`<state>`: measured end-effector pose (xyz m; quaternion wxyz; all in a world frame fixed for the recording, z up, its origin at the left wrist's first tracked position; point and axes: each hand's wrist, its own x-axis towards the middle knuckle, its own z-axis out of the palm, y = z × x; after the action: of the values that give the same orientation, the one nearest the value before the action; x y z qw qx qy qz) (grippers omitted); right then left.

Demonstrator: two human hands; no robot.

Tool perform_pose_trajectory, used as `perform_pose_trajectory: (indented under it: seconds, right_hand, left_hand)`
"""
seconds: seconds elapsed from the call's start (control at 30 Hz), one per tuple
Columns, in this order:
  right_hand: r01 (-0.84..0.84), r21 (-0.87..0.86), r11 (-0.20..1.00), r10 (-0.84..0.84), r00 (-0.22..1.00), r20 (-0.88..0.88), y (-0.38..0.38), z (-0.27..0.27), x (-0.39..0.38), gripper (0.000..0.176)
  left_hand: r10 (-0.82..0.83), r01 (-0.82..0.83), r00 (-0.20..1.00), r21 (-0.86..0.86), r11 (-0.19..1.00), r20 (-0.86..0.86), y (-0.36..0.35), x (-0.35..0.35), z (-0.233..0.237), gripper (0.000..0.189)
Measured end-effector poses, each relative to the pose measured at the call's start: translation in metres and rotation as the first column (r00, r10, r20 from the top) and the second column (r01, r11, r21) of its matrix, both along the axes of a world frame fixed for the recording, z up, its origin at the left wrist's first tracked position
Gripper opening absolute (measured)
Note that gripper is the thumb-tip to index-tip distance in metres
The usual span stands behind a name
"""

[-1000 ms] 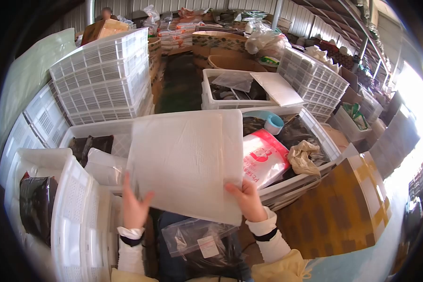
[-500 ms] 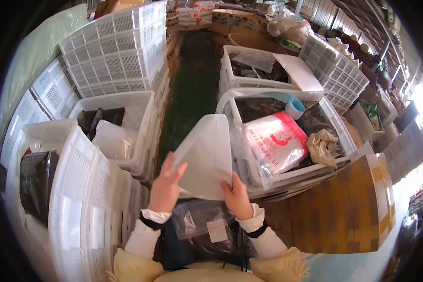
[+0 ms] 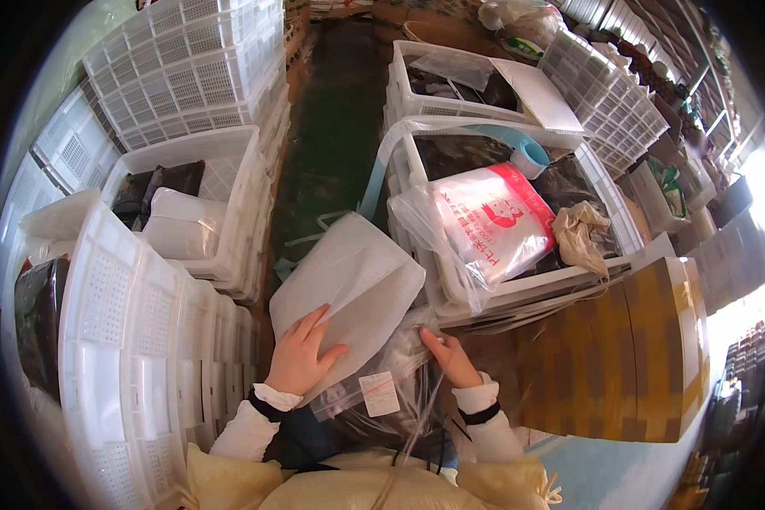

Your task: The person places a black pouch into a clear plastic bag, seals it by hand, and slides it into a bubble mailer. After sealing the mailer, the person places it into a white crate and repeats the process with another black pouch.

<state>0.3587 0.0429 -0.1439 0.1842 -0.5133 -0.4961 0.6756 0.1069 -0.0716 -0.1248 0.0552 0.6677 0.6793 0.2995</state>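
Note:
My left hand (image 3: 304, 355) lies with spread fingers on a white, semi-translucent sheet-like pouch (image 3: 357, 276), which leans forward over the aisle. In my right hand (image 3: 455, 361) the thumb and fingers pinch the upper edge of a clear plastic bag (image 3: 416, 365). This bag hangs above my lap, dark through the film, with a white printed label (image 3: 379, 393) on its front. The pouch's lower right edge overlaps the bag's top.
At right, a white crate (image 3: 629, 212) holds a red-and-white plastic bag pack (image 3: 495, 223), a blue tape roll (image 3: 529, 159) and crumpled tan material (image 3: 580, 238). A taped brown carton (image 3: 616, 353) stands nearer. Stacked white crates (image 3: 136, 323) line the left, beside a dark green aisle floor (image 3: 331, 136).
The white pouch has tilted left and lowered. My right hand has let go of it and taken the clear bag, raising its edge. The camera view has tipped downward.

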Motion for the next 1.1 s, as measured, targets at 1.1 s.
perform_pose_trajectory:
  seconds: [1.1]
  right_hand:
    - [-0.346, -0.412, 0.843, 0.165, 0.895, -0.415, -0.046, -0.006, -0.007, 0.058]
  left_hand:
    - [0.246, -0.183, 0.831, -0.173, 0.968, 0.498, -0.063, 0.015, -0.025, 0.085]
